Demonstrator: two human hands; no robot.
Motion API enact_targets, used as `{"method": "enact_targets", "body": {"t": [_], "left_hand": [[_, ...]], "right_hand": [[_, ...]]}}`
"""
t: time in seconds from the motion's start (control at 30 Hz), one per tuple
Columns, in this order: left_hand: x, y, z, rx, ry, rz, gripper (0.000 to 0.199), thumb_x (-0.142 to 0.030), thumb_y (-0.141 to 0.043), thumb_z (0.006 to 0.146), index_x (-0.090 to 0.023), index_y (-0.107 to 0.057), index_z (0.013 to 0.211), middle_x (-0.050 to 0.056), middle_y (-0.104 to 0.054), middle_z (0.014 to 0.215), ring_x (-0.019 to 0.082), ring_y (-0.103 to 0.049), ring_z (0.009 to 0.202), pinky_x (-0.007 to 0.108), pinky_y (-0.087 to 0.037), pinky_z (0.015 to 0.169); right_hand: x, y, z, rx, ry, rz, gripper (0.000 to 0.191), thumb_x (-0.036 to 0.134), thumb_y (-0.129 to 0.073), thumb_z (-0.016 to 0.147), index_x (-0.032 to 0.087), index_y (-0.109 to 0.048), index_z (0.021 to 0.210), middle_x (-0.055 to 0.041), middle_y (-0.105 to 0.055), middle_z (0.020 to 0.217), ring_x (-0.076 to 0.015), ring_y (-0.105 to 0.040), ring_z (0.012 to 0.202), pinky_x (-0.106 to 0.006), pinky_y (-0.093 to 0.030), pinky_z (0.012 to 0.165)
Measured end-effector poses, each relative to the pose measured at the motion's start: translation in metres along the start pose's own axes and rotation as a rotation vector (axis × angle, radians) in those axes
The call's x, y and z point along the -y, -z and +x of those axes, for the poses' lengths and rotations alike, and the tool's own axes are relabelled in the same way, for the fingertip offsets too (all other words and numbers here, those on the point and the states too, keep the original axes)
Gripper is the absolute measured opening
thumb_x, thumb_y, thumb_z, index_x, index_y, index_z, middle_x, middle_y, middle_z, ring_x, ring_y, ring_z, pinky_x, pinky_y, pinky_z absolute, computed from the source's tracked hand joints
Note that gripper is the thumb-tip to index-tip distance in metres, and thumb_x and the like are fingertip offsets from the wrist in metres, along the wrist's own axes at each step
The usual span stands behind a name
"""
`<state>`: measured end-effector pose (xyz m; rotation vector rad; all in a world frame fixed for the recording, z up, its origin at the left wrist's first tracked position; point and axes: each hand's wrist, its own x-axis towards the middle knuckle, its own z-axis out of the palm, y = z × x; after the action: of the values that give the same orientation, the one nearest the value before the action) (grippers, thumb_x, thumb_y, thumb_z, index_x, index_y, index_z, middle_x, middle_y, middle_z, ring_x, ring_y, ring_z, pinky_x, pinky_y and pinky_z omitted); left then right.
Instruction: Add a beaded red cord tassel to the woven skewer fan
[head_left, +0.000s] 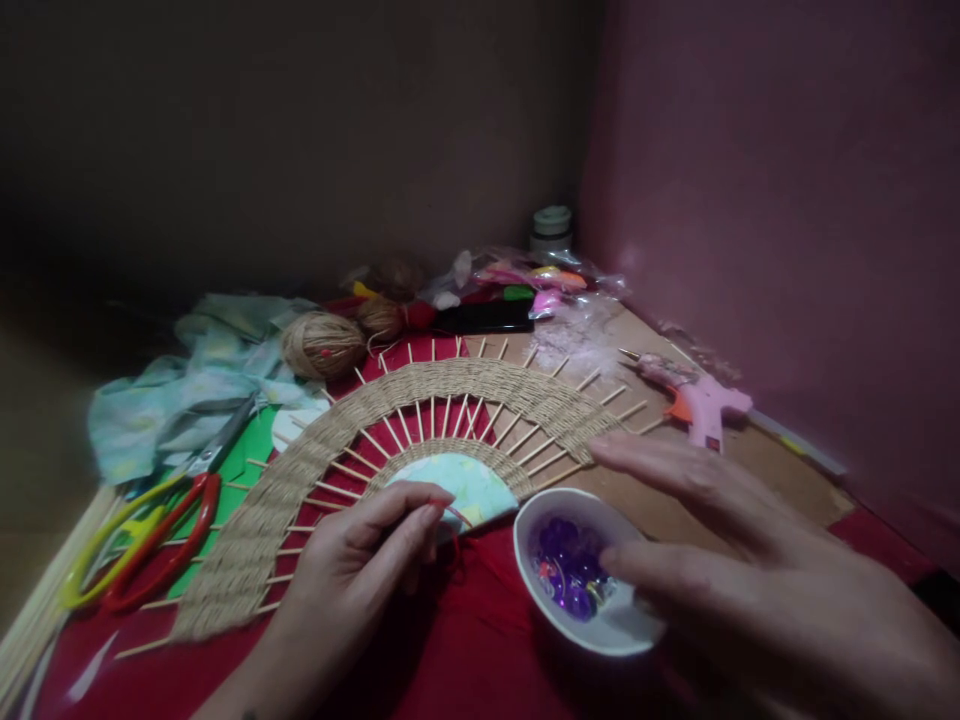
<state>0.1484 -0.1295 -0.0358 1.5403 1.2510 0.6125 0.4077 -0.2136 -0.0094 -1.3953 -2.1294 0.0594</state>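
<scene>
My left hand pinches a thin red thread between thumb and forefinger, in front of the light green fabric half-circle. That half-circle sits at the centre of a woven fan of twine and thin sticks. A white bowl with purple beads stands to the right of the thread. Over the bowl's right side is my right hand, thumb and fingers apart, with nothing seen between them.
Scissors with red and yellow handles lie at the left, near patterned cloth. Twine balls, a black object and plastic bags line the back. A pink glue gun lies at the right.
</scene>
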Motion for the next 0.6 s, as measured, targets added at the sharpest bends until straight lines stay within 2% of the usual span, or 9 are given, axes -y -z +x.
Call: {"method": "enact_targets", "body": {"t": [0.07,0.2,0.33,0.43,0.5,0.6], "left_hand": [[-0.001,0.000,0.000,-0.003,-0.008,0.028,0.023,-0.038,-0.057,0.085,-0.019,-0.066,0.094,0.004,-0.067,0.071,0.013,-0.059,0.058,0.020,-0.044,0.049],[-0.003,0.000,0.000,-0.014,-0.026,0.046,0.022,-0.036,-0.057,0.085,-0.019,-0.067,0.094,0.002,-0.065,0.065,0.011,-0.055,0.052,0.019,-0.042,0.046],[-0.004,0.000,0.000,-0.018,-0.043,0.055,0.021,-0.035,-0.056,0.084,-0.019,-0.067,0.093,0.002,-0.065,0.065,0.012,-0.056,0.053,0.020,-0.043,0.047],[-0.003,0.001,0.000,-0.014,-0.052,0.059,0.021,-0.035,-0.057,0.084,-0.019,-0.068,0.092,0.002,-0.066,0.066,0.012,-0.056,0.053,0.020,-0.043,0.046],[-0.002,0.001,0.000,-0.002,-0.048,0.046,0.022,-0.035,-0.056,0.084,-0.019,-0.067,0.093,0.003,-0.067,0.069,0.013,-0.057,0.056,0.021,-0.044,0.048],[-0.001,0.000,0.000,0.014,-0.036,0.032,0.022,-0.036,-0.056,0.085,-0.019,-0.067,0.094,0.004,-0.068,0.071,0.014,-0.059,0.060,0.022,-0.046,0.051]], "right_hand": [[0.000,-0.002,0.013,0.040,0.036,-0.032,0.015,0.027,-0.059,0.084,0.030,-0.073,0.079,0.0034,-0.052,0.137,-0.0294,-0.046,0.126,-0.043,-0.050,0.093],[0.002,-0.007,0.037,0.120,0.203,-0.086,0.016,0.023,-0.063,0.080,0.022,-0.073,0.067,-0.0052,-0.052,0.137,-0.0373,-0.039,0.131,-0.057,-0.042,0.097],[0.006,-0.012,0.050,0.189,0.257,-0.110,0.020,0.019,-0.066,0.077,0.020,-0.070,0.058,-0.0070,-0.055,0.133,-0.0365,-0.041,0.130,-0.053,-0.041,0.100],[0.006,-0.016,0.055,0.246,0.268,-0.108,0.025,0.022,-0.070,0.073,0.019,-0.066,0.048,-0.0071,-0.057,0.131,-0.0400,-0.043,0.127,-0.056,-0.041,0.099],[0.004,-0.017,0.056,0.271,0.240,-0.084,0.024,0.026,-0.071,0.073,0.020,-0.067,0.050,-0.0053,-0.058,0.130,-0.0391,-0.044,0.126,-0.054,-0.043,0.098],[0.001,-0.014,0.055,0.305,0.222,-0.048,0.015,0.028,-0.068,0.076,0.021,-0.071,0.063,-0.0038,-0.056,0.133,-0.0350,-0.046,0.125,-0.048,-0.045,0.096]]}}
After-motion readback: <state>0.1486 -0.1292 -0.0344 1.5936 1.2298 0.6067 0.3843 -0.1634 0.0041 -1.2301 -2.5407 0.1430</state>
